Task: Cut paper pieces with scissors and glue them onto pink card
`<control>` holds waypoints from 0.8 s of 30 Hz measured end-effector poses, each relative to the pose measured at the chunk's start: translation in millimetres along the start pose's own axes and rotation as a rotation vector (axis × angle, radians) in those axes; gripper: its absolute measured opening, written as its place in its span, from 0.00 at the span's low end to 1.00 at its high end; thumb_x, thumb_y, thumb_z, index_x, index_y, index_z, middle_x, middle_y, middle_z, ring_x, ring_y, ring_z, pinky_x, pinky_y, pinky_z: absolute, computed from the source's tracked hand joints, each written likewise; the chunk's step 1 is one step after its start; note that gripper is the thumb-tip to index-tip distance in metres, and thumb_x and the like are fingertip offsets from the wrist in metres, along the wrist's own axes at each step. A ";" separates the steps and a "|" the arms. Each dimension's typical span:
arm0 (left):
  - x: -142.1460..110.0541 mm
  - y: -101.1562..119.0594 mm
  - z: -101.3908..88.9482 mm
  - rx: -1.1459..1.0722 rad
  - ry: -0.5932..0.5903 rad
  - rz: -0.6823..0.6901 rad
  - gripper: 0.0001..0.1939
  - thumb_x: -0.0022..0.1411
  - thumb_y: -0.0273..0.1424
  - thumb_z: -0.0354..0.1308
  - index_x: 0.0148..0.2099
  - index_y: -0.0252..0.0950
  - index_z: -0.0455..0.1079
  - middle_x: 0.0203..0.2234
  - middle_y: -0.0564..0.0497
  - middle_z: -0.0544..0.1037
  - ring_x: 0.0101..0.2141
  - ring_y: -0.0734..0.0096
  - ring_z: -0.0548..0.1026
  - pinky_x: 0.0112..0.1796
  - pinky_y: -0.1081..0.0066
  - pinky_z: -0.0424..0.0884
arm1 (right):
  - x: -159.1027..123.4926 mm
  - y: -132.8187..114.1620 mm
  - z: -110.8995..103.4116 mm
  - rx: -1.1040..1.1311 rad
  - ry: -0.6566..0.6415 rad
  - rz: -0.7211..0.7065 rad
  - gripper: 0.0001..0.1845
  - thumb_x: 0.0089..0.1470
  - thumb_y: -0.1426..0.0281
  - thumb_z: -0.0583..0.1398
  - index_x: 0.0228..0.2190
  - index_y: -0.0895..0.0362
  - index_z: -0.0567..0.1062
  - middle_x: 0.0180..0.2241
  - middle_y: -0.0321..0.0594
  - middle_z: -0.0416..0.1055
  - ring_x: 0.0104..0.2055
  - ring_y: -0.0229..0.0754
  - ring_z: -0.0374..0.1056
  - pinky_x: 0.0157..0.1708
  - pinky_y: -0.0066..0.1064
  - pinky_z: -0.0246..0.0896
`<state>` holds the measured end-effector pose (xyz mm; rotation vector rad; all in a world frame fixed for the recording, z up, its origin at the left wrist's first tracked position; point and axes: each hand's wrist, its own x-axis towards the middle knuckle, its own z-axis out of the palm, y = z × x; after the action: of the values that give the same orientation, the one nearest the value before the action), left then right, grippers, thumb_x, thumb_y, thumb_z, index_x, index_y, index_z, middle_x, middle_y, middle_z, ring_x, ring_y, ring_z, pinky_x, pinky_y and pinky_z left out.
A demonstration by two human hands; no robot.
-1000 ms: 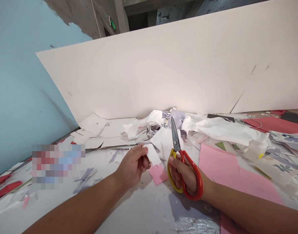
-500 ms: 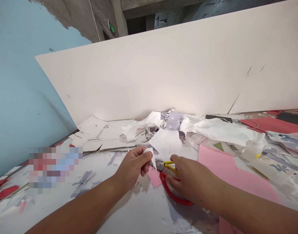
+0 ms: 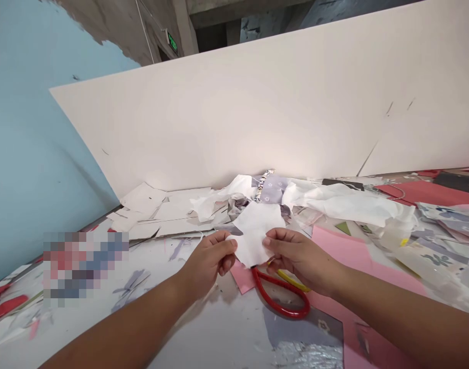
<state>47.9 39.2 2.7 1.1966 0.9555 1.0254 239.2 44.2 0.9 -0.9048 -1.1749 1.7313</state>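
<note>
A small piece of thin white paper [image 3: 250,249] is stretched between my two hands. Its left edge is pinched between the thumb and fingers of my left hand [image 3: 215,253]. My right hand [image 3: 296,256] pinches the opposite edge. Just below the paper, a pair of scissors [image 3: 282,307] with one red and one yellow handle loop lies on the table; the blades are hidden beneath the paper. Behind my hands lies another white sheet [image 3: 259,215].
Pink paper [image 3: 367,266] spreads on the right, with crumpled white paper [image 3: 345,205] and red sheets [image 3: 438,193] beyond. Grey-white card pieces [image 3: 180,210] lie at the back left. A white panel [image 3: 250,118] stands behind the table [image 3: 188,333]. Scraps lie left.
My right hand has let go of the scissors, which now lie on the table, and has taken the right edge of the white paper. The paper is spread flatter between both hands.
</note>
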 end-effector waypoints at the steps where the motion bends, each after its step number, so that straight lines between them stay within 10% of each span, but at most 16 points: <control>1: 1.7 -0.5 -2.5 -0.003 0.029 0.001 0.11 0.52 0.33 0.56 0.22 0.35 0.59 0.09 0.61 0.59 0.15 0.84 0.54 0.20 0.78 0.52 | 1.6 0.3 -2.0 0.014 0.032 -0.014 0.11 0.43 0.65 0.63 0.23 0.57 0.67 0.19 0.29 0.65 0.23 0.34 0.66 0.25 0.25 0.62; 24: 11.3 -17.3 -17.6 0.197 0.029 0.050 0.08 0.56 0.34 0.51 0.28 0.36 0.60 0.19 0.56 0.66 0.21 0.79 0.60 0.26 0.77 0.57 | 12.4 9.1 -14.9 -0.375 0.227 -0.232 0.14 0.48 0.58 0.58 0.24 0.55 0.65 0.19 0.29 0.64 0.24 0.35 0.68 0.26 0.27 0.63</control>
<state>36.0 53.4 -17.2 1.3772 1.0729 1.0082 245.4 58.8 -13.5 -1.1044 -1.4126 1.2093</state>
